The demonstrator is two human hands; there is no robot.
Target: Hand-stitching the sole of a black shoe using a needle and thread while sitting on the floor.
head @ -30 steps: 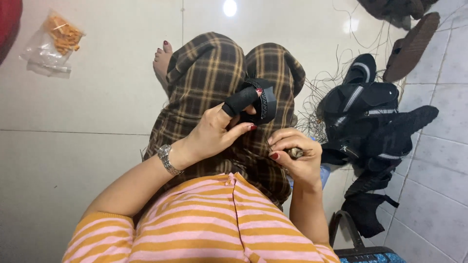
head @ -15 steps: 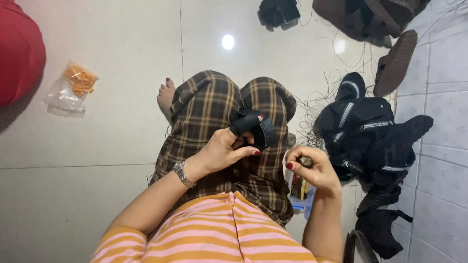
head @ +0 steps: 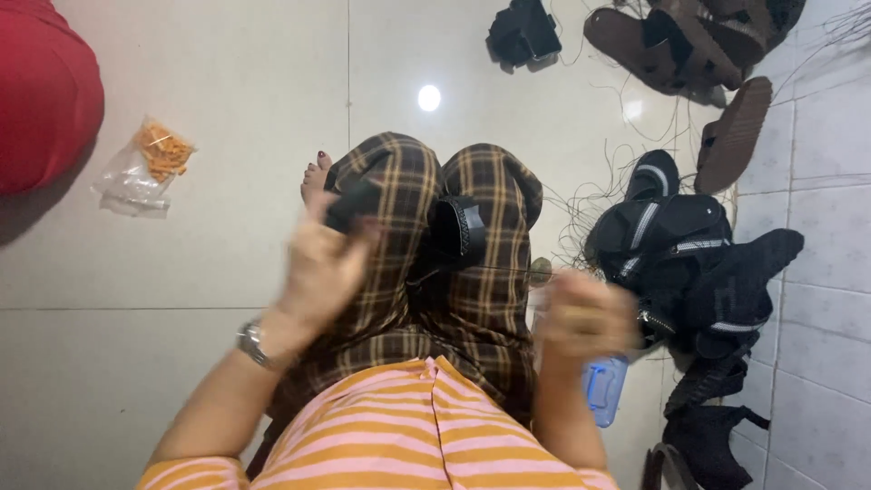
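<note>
1. Head view, looking straight down at a seated person's lap: plaid trousers [head: 426, 272] in the middle, an orange-and-pink striped shirt [head: 399, 436] at 6 o'clock.
2. Left hand [head: 322, 268] is pretty blurry, but the fingers are wrapped around a dark piece [head: 349, 204] poking out at its 12 o'clock. There's a wristwatch [head: 252, 343] on that wrist.
3. A black strap piece [head: 458, 231] sits on the lap between the knees, just at 3 o'clock of the left hand. Can't tell if it's joined to the held bit.
4. Right hand [head: 585, 318] is curled into a fist, way too smeared to see what's inside, honestly can't tell.
5. Pile of black sandal parts [head: 689, 254] on the floor at 3 o'clock, brown sandals [head: 699, 54] at 1 o'clock.
6. Clear bag of orange bits [head: 150, 163] at 10 o'clock, and a red thing [head: 41, 100] beyond it at the left edge.
</note>
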